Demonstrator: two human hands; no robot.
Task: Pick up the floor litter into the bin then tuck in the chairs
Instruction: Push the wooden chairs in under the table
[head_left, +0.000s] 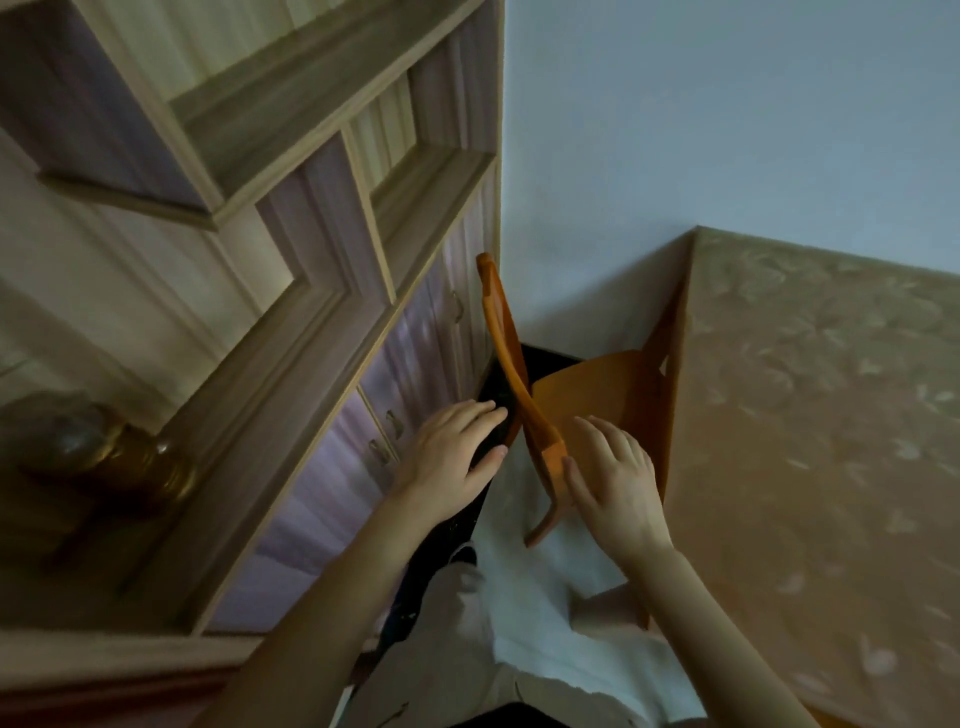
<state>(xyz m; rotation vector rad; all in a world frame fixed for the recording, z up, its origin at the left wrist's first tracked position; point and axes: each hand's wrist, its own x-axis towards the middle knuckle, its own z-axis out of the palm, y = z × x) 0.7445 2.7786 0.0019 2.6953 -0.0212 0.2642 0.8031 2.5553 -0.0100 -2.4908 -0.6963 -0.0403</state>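
Nearest to me, the person's two bare forearms reach forward over light trousers and a white cloth hanging at the waist. The left hand (452, 457) is spread flat, fingers apart, beside the back of the orange wooden chair (587, 400), close to it, but I cannot tell if it touches. The right hand (613, 483) is also open, its thumb just at the lower end of the curved top rail; neither grip is closed on anything.

The chair seat goes partly under the worktop with the beige flowered cloth (810, 415), so I judge the chair-tucking step is in hand and no litter shows here. The next move probably calls for both hands to press the backrest and slide the chair straight in, without scraping the pale wooden shelf cabinet (322, 260) that stands close on the left. Behind is a plain light wall (727, 114).
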